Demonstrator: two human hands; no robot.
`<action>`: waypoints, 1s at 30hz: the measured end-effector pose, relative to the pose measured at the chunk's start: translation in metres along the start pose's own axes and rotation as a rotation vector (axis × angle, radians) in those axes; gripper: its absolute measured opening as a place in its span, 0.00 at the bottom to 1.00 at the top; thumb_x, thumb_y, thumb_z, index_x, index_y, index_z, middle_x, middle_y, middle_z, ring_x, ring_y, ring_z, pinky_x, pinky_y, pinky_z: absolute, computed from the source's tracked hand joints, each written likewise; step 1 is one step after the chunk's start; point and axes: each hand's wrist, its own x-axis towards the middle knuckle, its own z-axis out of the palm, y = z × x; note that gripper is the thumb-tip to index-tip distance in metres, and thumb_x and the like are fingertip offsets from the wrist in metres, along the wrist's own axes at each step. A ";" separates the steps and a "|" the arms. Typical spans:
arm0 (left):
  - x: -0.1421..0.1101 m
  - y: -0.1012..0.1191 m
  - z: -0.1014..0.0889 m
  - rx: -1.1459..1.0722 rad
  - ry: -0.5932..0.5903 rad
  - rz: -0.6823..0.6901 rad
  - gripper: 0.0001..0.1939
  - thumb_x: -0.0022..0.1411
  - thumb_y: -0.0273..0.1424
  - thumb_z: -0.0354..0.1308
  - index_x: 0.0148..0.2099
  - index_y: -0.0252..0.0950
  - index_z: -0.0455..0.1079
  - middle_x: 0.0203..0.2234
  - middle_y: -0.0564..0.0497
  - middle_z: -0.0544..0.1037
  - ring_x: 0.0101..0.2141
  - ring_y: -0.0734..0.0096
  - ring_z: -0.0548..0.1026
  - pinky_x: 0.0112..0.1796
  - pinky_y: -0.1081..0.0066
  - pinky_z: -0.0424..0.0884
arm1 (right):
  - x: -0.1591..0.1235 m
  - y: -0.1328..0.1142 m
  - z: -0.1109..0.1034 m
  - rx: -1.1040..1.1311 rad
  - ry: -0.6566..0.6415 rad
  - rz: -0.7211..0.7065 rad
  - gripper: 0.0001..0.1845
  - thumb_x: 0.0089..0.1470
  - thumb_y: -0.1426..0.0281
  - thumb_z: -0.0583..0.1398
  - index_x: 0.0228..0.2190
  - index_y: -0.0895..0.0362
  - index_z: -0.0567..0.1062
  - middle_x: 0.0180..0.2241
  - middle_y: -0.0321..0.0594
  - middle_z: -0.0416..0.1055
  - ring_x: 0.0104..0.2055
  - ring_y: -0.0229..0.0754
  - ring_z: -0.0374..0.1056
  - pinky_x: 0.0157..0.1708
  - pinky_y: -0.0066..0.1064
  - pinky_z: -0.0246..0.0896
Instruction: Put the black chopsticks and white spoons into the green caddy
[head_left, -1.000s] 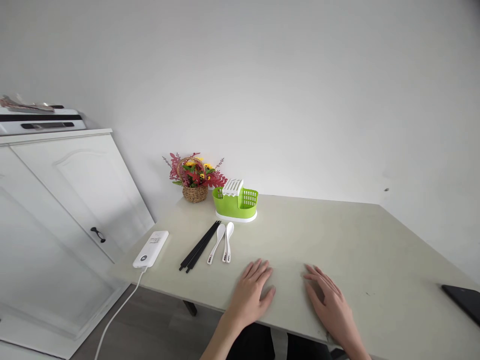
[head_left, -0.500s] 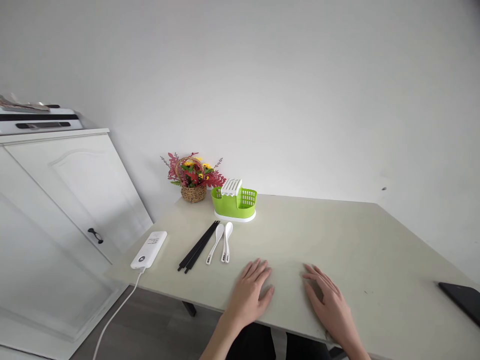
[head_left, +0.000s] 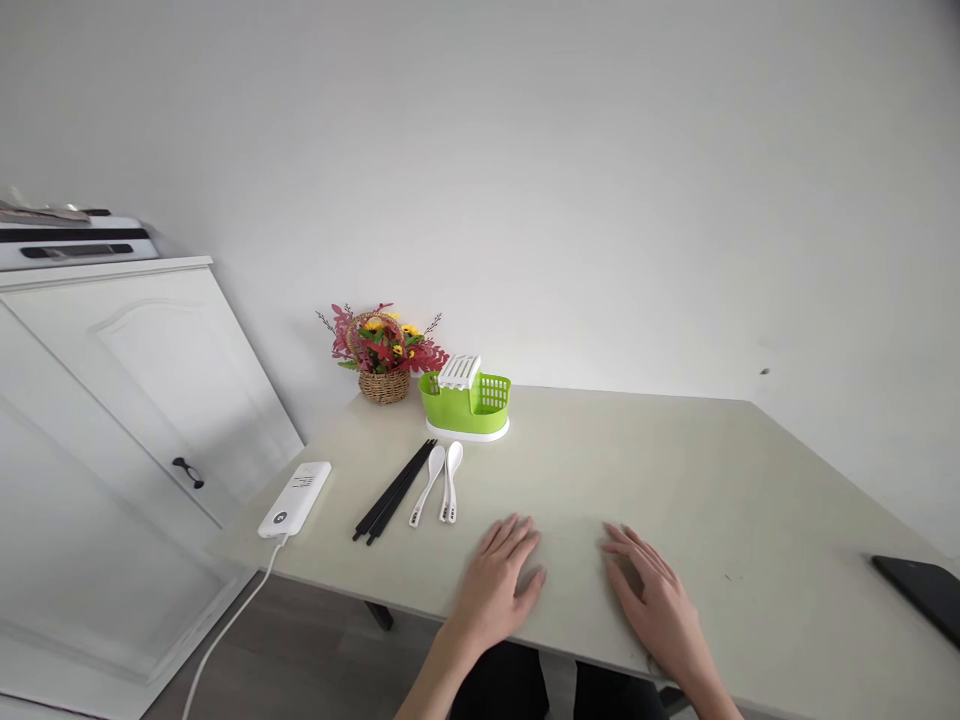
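Observation:
My left hand lies palm down on the pale table near its front edge, fingers stretched out and holding nothing. To its right, my right hand rests on the tabletop too, fingers apart and nothing in them. Nearest to my left hand are several white spoons, lying side by side. Left of them is a bundle of black chopsticks, slanting away from me. Behind these stands a green cutlery basket with a white base and a slotted white top piece.
A wicker basket of artificial flowers stands at the back left. On the left edge lies a white power bank with its cable hanging down. A black phone lies at far right. A white cabinet stands left of the table.
The view has shifted very slightly, so everything sits a little further left. Both hands and the objects stay where they were on the table.

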 end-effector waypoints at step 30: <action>0.000 0.002 -0.002 -0.007 -0.006 -0.009 0.24 0.75 0.37 0.51 0.71 0.45 0.61 0.70 0.52 0.64 0.69 0.59 0.60 0.67 0.52 0.65 | -0.001 0.001 0.000 -0.014 0.006 -0.002 0.19 0.67 0.55 0.50 0.46 0.46 0.77 0.64 0.33 0.69 0.70 0.50 0.57 0.63 0.52 0.62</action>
